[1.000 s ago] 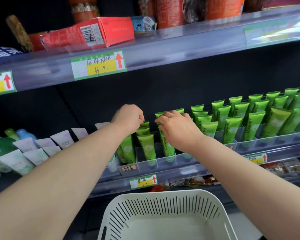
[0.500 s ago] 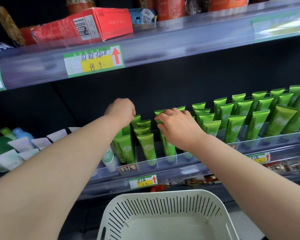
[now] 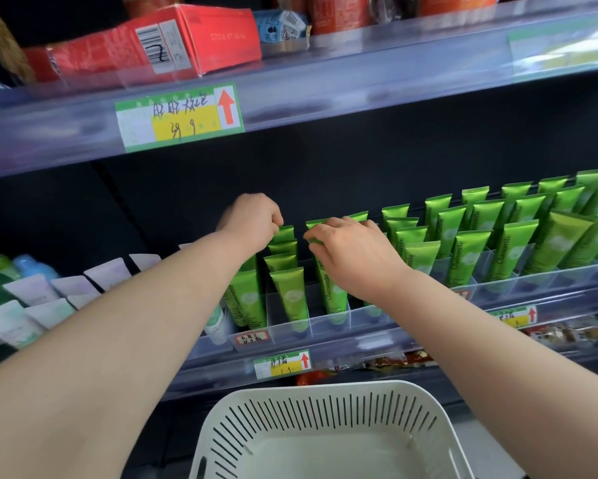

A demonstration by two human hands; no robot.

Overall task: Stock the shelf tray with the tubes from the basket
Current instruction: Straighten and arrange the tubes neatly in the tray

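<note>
Glossy green plastic tubes [image 3: 292, 295], clear smooth plastic tray [image 3: 328, 324] — matt white plastic basket [image 3: 325, 413]

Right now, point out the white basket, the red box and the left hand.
white basket [image 3: 325, 420], head view, slotted back wall.
red box [image 3: 221, 36], head view, red front face.
left hand [image 3: 252, 217], head view, its back.

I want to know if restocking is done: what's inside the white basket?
The white basket shows only its bare floor and slotted wall, with nothing lying in it. Its near end is cut off by the picture's bottom edge, so that part is unseen.
</note>
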